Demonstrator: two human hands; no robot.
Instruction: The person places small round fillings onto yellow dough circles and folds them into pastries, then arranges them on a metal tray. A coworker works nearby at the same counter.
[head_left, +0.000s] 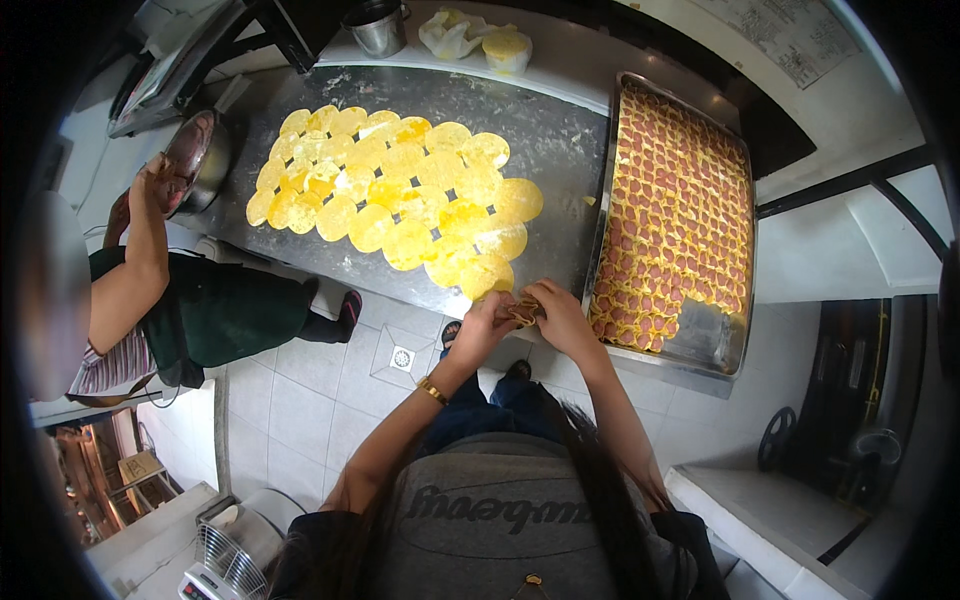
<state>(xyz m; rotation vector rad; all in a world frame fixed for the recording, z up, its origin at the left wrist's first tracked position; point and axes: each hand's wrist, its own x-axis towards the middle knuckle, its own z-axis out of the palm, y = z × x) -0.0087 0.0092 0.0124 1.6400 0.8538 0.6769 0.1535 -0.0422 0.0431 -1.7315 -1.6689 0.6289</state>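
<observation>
Both hands meet at the near edge of the metal table. Between their fingers is a small folded dough piece (522, 313) with a brownish filling or fold showing. My left hand (484, 326) pinches its left side, and my right hand (561, 318) grips it from the right. Just beyond my hands, overlapping rows of thin yellow dough rounds (408, 243) lie flat, some dusted with flour. On the right, a large metal tray (700, 362) holds tight rows of shaped dough pieces (680, 200) with reddish-brown centres. Its near right corner shows bare metal.
To the left, another person (150, 215) tilts a metal bowl (207, 175) at the table's end. Along the back stand a metal pot (378, 30), a crumpled bag (450, 36) and a tub (507, 50) topped with yellow. A spring-guarded mixer (240, 550) is at lower left.
</observation>
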